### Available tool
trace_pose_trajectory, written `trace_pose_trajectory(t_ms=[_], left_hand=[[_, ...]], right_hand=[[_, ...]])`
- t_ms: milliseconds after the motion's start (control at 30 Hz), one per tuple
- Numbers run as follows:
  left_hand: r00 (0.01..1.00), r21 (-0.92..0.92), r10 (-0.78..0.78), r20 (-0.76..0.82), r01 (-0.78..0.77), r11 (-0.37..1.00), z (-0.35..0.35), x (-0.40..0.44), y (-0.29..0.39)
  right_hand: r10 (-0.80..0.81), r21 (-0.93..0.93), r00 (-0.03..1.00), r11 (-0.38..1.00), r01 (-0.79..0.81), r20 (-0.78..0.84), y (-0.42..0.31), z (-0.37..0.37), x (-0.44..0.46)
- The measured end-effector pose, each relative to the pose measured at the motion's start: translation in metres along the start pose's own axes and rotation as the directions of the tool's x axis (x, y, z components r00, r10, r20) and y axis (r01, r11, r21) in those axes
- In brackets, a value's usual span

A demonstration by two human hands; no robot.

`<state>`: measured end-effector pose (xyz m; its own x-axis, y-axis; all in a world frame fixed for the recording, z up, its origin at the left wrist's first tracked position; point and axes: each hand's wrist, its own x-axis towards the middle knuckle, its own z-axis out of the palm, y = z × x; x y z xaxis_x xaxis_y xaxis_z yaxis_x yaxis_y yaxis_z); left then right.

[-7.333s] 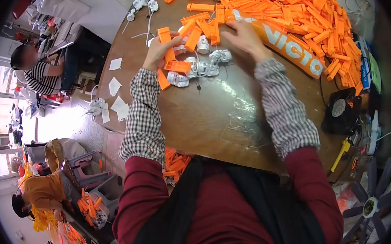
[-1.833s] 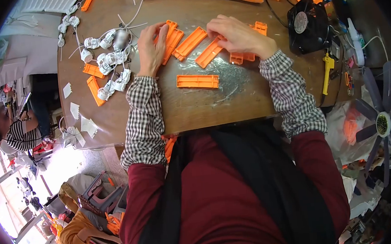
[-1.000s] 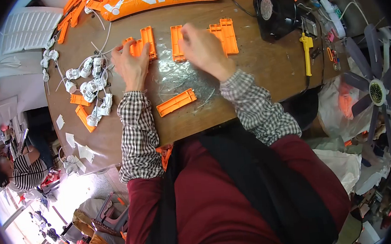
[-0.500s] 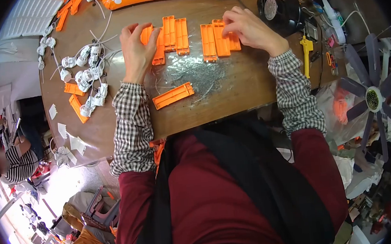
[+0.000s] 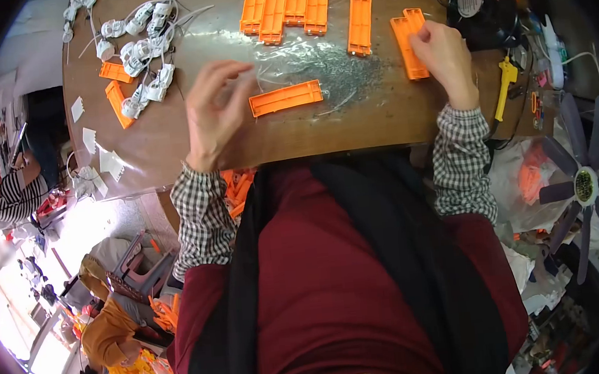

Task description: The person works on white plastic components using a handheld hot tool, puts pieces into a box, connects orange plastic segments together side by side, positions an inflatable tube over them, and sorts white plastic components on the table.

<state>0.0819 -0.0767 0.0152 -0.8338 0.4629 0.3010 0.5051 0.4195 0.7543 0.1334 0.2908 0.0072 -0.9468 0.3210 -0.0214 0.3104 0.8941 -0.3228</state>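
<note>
My left hand [image 5: 216, 112] is raised over the near left of the table, thumb and fingers curved but apart, with nothing clear between them. Just right of its fingertips a single long, shallow orange plastic casing [image 5: 286, 99] lies at a slant. My right hand [image 5: 445, 60] has its thumb and fingers closed at the edge of a pair of orange casings [image 5: 407, 53], partly covering the rear one. Another orange casing [image 5: 360, 25] lies alone to their left. Farther back, a staggered row of several orange casings [image 5: 274, 15] lies side by side.
White sockets with wires [image 5: 141, 51] are heaped at left, beside two orange pieces [image 5: 116, 73]. A black fan [image 5: 481, 1] and a yellow tool [image 5: 505, 83] are at right. A larger fan [image 5: 584, 183] stands off the table's right side. Other people are at far left.
The view has shifted, so the table sits higher. My left hand has left the row of casings and come toward me. The pair at my right hand has moved right, away from the lone casing.
</note>
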Motion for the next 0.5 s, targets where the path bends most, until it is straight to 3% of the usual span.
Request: trace_pose_trajectory(t_ms=[33, 67, 167, 300, 367, 433, 500], left_hand=[[0.999, -0.038, -0.004, 0.054, 0.006, 0.999, 0.001, -0.005, 0.005], [0.983, -0.01, 0.095, 0.157, -0.095, 0.995, 0.004, -0.009, 0.003], [0.915, 0.188, 0.116, 0.386, -0.201, 0.961, 0.019, -0.015, 0.017], [0.893, 0.196, 0.199, 0.405, -0.297, 0.935, 0.009, 0.0, 0.005], [0.902, 0.356, 0.271, 0.335, -0.388, 0.85, -0.023, 0.019, -0.004], [0.914, 0.438, 0.27, 0.301, -0.384, 0.812, -0.05, 0.052, -0.032], [0.881, 0.566, 0.36, 0.306, -0.472, 0.676, -0.075, 0.088, -0.05]], right_hand=[[0.004, 0.004, 0.999, 1.0, -0.003, -0.038, -0.007, 0.006, 0.004], [0.01, 0.008, 0.997, 1.0, -0.01, -0.075, -0.014, 0.012, 0.007], [0.122, 0.108, 0.992, 0.987, -0.118, -0.032, -0.046, 0.023, 0.028], [0.056, 0.16, 0.994, 0.986, -0.041, -0.089, -0.071, 0.034, 0.045], [0.009, 0.223, 0.995, 0.975, 0.015, -0.103, -0.076, 0.035, 0.043], [-0.033, 0.234, 0.991, 0.97, 0.063, -0.131, -0.075, 0.035, 0.042], [-0.034, 0.266, 0.991, 0.962, 0.067, -0.126, -0.075, 0.033, 0.041]])
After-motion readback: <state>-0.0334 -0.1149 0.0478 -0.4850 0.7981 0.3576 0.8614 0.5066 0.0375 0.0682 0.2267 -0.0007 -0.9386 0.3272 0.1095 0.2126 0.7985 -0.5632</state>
